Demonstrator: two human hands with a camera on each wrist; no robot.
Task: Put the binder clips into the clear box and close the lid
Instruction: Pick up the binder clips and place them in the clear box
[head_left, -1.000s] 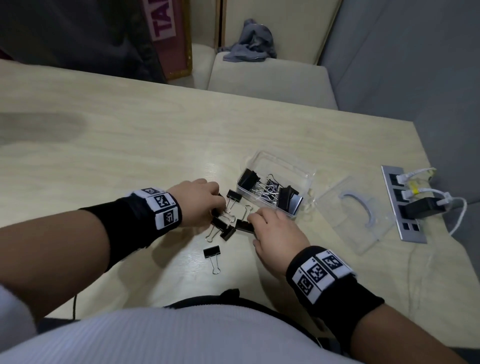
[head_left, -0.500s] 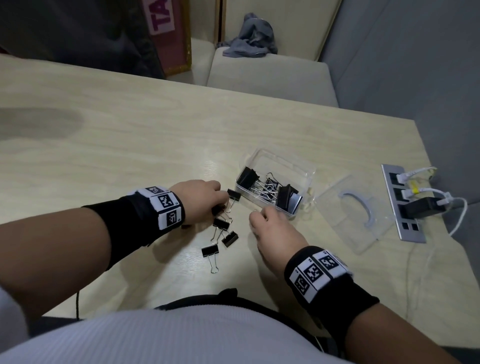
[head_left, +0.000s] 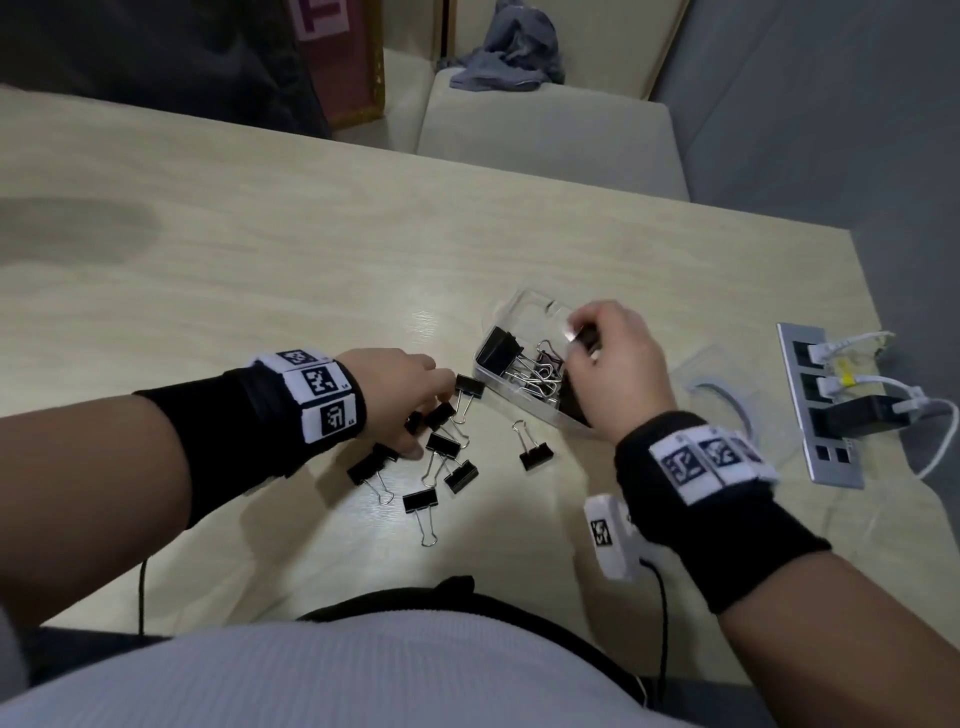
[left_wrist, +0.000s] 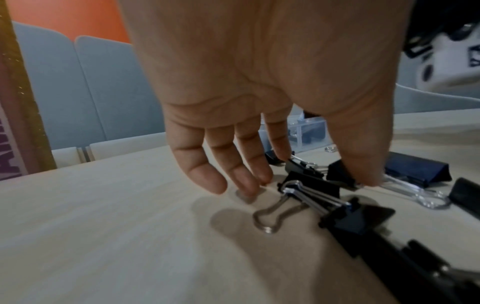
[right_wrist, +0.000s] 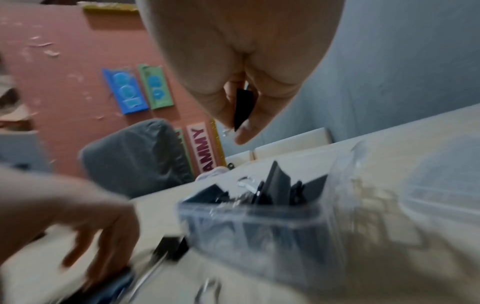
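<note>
Several binder clips (head_left: 524, 364) already lie in the clear box (head_left: 524, 306). Another clip (right_wrist: 242, 109) is pinched by the right hand (head_left: 613, 364) above it. Loose clips (head_left: 441, 447) remain under the left hand's (head_left: 400, 395) spread fingers (left_wrist: 205, 174); the lid (head_left: 727, 410) lies off, right of the box.

My right grip (head_left: 613, 364) hangs over the clear box (head_left: 524, 306), blocking its opening from above. Loose binder clips (head_left: 441, 447) crowd the worktop (head_left: 260, 249) under my left grip (head_left: 400, 384); far and left lies bare worktop.
</note>
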